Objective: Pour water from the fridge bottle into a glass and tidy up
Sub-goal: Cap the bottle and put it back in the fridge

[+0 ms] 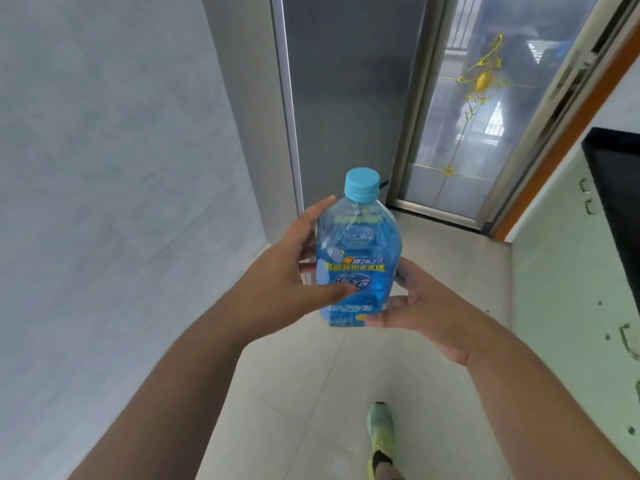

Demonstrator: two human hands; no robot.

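Blue bottle stands upright between my palms: my left hand wraps its side, my right hand cups its base, cap above my fingertips.

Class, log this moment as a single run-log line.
left hand: grips bottle side | right hand: holds bottle base | cap: on | bottle: upright, above floor | glass: not visible

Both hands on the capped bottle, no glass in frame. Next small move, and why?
Probably carry the bottle toward the counter on the right before uncapping. The cap is on, the left hand and right hand hold the bottle in mid-air over the floor, and nothing to pour into is visible.
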